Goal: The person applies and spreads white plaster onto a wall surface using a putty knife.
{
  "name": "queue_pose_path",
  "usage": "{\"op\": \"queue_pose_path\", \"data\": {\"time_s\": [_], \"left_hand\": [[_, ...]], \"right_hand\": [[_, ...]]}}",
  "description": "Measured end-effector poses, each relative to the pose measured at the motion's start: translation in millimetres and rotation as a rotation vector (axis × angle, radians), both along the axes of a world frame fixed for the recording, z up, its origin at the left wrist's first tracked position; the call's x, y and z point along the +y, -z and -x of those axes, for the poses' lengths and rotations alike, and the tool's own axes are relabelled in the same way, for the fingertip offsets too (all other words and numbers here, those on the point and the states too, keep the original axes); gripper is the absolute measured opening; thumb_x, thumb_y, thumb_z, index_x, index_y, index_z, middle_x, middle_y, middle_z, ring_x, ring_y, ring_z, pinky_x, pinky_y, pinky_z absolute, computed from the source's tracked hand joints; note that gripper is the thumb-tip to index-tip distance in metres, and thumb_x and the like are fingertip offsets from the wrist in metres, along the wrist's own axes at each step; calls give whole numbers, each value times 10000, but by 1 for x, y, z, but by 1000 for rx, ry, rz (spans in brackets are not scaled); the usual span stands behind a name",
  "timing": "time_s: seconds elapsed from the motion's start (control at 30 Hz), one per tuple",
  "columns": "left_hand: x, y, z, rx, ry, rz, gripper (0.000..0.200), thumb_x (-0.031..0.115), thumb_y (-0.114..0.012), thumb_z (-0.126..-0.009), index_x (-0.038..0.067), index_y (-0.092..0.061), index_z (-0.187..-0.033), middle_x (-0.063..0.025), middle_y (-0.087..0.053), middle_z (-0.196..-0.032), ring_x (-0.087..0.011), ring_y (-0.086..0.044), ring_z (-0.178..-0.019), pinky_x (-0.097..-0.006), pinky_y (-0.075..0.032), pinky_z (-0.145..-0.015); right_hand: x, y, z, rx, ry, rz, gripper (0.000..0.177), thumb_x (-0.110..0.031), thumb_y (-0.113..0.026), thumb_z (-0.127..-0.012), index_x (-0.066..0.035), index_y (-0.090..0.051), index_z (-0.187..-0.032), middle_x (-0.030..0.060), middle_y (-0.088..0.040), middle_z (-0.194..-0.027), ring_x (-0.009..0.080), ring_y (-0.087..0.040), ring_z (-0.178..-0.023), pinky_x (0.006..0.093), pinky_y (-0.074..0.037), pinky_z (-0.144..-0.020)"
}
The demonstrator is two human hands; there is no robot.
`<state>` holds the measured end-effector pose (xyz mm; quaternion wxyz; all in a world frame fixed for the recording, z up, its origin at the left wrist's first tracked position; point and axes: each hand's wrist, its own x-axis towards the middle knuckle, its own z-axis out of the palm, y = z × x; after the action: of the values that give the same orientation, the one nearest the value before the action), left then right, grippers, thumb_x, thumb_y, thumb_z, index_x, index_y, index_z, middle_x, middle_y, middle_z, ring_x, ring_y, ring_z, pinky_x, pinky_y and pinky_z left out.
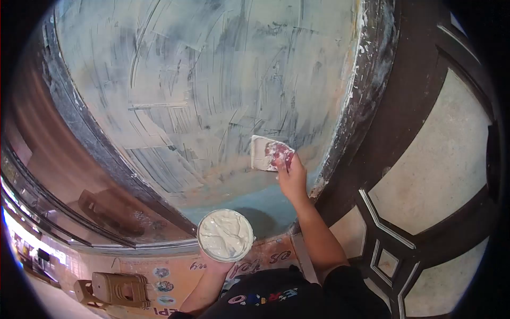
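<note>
My right hand (294,179) grips a putty knife (260,153) by its reddish handle. White paste coats the blade, which is up against or very close to the wall (228,69); contact cannot be made out. Streaky whitish putty covers that wall, with blue and orange paint showing low down. Held in my left hand (217,264) is a round tub (226,235) filled with thick white putty. The left fingers are mostly hidden beneath the tub, which sits below and left of the knife.
A dark frame with cream panels (430,154) runs along the right. On the left are a dark border and a brown glossy surface (101,175). Brown plastic stools (119,290) stand at lower left, beside a printed orange banner (175,282) on the floor.
</note>
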<state>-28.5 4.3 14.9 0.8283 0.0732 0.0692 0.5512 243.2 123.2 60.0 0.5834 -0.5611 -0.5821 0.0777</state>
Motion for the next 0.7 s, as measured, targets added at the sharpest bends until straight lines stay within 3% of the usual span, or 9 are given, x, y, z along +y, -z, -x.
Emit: {"op": "queue_pose_path", "data": {"time_s": [0.07, 0.13, 0.2, 0.3, 0.43, 0.5, 0.6, 0.63, 0.7], "left_hand": [[-4, -1, -1, 12, 13, -20, 699, 577, -415, -954, 123, -413, -1486, -152, -427, -1521, -394, -413, -1389, -604, -337, -1134], [-3, 1, -1, 9, 19, -52, 697, 578, -417, -952, 127, -418, -1484, -151, -427, -1522, -393, -411, -1391, -609, -337, -1131], [-7, 5, 1, -115, 20, 121, 686, 574, -416, -961, 132, -417, -1485, -145, -435, -1519, -400, -419, -1380, -632, -314, -1134], [-8, 8, 0, -95, 31, 126, 690, 580, -413, -959, 125, -432, -1478, -152, -443, -1514, -404, -426, -1376, -634, -313, -1133], [-12, 3, -8, -39, 57, 123, 705, 593, -424, -943, 132, -437, -1476, -150, -444, -1513, -403, -417, -1384, -631, -316, -1132], [-12, 6, -8, -98, 92, 146, 717, 604, -431, -932, 140, -432, -1479, -147, -429, -1524, -398, -402, -1397, -626, -318, -1134], [-12, 13, -10, -15, 70, 104, 710, 602, -424, -939, 140, -433, -1478, -145, -424, -1527, -396, -413, -1389, -622, -321, -1135], [-14, 11, -11, -26, 100, 69, 704, 602, -416, -945, 138, -438, -1474, -144, -437, -1518, -395, -426, -1380, -618, -325, -1134], [-19, 12, -8, -101, 120, 120, 707, 606, -417, -944, 135, -441, -1471, -144, -445, -1512, -395, -430, -1377, -619, -326, -1134]], "right_hand": [[1, 6, -7, 402, 32, -42, 230, -199, -631, -972, -7, -586, -1090, 41, -639, -846, 117, -602, -686, 274, -484, -522], [-13, 28, -34, 447, 51, -75, 237, -213, -618, -987, -22, -575, -1120, 25, -624, -831, 106, -579, -644, 261, -460, -501], [-33, 39, -50, 709, 16, 22, 235, -216, -592, -1004, -42, -560, -1159, 7, -607, -824, 87, -554, -618, 248, -439, -484], [-43, 38, -50, 753, -112, -24, 273, -244, -592, -1006, -57, -541, -1197, -18, -581, -815, 55, -537, -623, 222, -436, -505], [-10, 30, -38, 616, -127, 50, 252, -238, -594, -1011, -42, -567, -1167, 13, -642, -878, 104, -585, -642, 257, -471, -585], [14, 43, -43, 184, 128, -48, 289, -225, -605, -1001, 1, -596, -1182, 76, -699, -973, 183, -671, -806, 297, -512, -746], [8, 60, -54, 210, 204, 102, 318, -222, -607, -996, 25, -610, -1198, 133, -711, -1071, 216, -673, -972, 313, -488, -877], [-5, 53, -59, 199, 288, 267, 321, -234, -607, -993, 23, -611, -1185, 144, -703, -1056, 207, -664, -951, 317, -484, -872], [-19, 71, -72, 261, 231, 219, 329, -249, -599, -999, 13, -604, -1198, 117, -697, -1060, 206, -660, -929, 327, -490, -859]]}}
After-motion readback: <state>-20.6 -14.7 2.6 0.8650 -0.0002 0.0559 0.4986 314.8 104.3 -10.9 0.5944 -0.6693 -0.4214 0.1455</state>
